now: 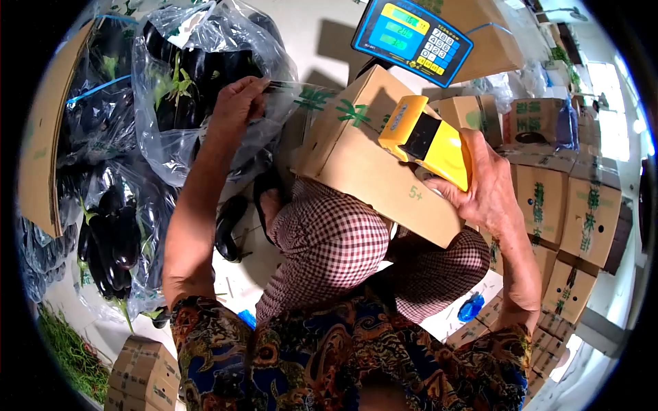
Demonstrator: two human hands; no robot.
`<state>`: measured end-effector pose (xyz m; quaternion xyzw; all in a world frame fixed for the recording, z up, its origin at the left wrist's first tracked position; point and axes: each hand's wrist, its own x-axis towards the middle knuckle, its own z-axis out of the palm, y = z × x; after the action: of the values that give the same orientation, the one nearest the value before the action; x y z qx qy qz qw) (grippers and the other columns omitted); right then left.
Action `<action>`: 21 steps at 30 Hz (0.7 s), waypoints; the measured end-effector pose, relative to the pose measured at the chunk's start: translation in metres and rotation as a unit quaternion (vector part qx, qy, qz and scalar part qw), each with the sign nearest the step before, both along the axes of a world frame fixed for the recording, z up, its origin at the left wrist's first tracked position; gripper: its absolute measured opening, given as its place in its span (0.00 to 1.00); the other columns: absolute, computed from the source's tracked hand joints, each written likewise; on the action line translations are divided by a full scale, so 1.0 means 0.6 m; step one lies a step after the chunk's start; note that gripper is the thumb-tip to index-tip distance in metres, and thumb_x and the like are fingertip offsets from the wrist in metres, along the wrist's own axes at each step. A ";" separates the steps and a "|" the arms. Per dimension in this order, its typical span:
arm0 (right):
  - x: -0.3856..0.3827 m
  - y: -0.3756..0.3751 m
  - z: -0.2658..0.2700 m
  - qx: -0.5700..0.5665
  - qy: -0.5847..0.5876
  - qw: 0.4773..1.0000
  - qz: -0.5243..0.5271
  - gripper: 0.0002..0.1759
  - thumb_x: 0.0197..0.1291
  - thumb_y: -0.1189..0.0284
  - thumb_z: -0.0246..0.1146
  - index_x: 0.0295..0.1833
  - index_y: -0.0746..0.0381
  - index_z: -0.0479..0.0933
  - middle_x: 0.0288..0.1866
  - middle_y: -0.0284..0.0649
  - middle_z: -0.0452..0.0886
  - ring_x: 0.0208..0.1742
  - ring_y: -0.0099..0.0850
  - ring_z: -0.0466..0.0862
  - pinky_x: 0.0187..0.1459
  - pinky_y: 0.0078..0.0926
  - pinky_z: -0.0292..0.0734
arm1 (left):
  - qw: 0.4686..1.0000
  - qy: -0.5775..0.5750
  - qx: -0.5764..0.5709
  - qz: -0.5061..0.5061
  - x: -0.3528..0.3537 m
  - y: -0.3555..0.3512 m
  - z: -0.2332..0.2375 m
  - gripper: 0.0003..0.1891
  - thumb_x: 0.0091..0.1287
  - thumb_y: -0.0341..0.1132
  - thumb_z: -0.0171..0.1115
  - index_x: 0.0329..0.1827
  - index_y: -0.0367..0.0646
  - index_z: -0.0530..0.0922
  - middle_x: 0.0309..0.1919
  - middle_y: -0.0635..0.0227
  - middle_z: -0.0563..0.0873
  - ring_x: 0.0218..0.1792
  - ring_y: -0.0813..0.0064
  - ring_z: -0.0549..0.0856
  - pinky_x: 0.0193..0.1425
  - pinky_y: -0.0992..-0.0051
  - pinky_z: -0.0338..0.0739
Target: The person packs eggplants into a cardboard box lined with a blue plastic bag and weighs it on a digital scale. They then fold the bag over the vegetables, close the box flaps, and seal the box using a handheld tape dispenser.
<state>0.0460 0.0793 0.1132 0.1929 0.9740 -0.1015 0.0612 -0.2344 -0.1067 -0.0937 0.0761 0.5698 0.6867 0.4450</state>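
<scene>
My right hand grips a yellow tape dispenser against a cardboard box, which rests tilted over my knees. Clear packing tape with green print runs from the box top out to the left. Its free end is pinched in the closed fingers of my left hand. Right behind that hand stands a clear plastic bag full of dark eggplants.
A blue scale display stands behind the box. Stacked cartons fill the right side. More bagged eggplants lie at left, and a loose eggplant is on the floor by my foot. Green beans and boxes are at lower left.
</scene>
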 end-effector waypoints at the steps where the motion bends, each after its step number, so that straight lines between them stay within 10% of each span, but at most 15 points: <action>1: -0.003 -0.002 0.000 -0.014 -0.008 1.000 -0.021 0.43 0.48 0.43 0.70 0.58 0.63 0.65 0.39 0.55 0.81 0.41 0.56 0.83 0.41 0.46 0.80 | 0.999 0.006 0.041 -0.032 -0.007 -0.001 -0.024 0.09 0.68 0.41 0.63 0.35 0.45 0.79 0.19 0.78 0.70 0.21 0.85 0.69 0.27 0.81 0.62; 13: -0.037 0.001 0.000 0.001 -0.015 0.999 0.037 0.39 0.52 0.46 0.69 0.57 0.65 0.67 0.34 0.55 0.82 0.35 0.54 0.84 0.40 0.47 0.79 | 0.897 0.433 0.027 -0.083 0.129 0.072 -0.173 0.14 0.68 0.43 0.58 0.32 0.40 0.80 0.18 0.60 0.77 0.20 0.72 0.76 0.27 0.68 0.70; 16: -0.040 0.001 0.000 0.014 -0.027 0.999 0.044 0.38 0.52 0.48 0.70 0.57 0.65 0.67 0.34 0.55 0.82 0.35 0.53 0.84 0.40 0.46 0.79 | 0.955 0.254 -0.075 -0.133 0.128 0.063 -0.165 0.15 0.67 0.44 0.58 0.32 0.39 0.80 0.21 0.55 0.80 0.23 0.65 0.81 0.29 0.65 0.73; 21: -0.039 -0.007 -0.005 0.006 -0.020 0.999 0.028 0.37 0.51 0.51 0.72 0.57 0.66 0.67 0.33 0.55 0.82 0.36 0.52 0.85 0.40 0.45 0.79 | 0.923 0.345 -0.111 -0.132 0.154 0.073 -0.147 0.13 0.67 0.42 0.56 0.37 0.40 0.80 0.27 0.54 0.83 0.31 0.57 0.85 0.33 0.62 0.76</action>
<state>0.0228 0.0750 0.1100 0.1675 0.9784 -0.0897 0.0820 -0.1420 -0.0629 -0.1819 0.3328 0.7456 0.4848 0.3135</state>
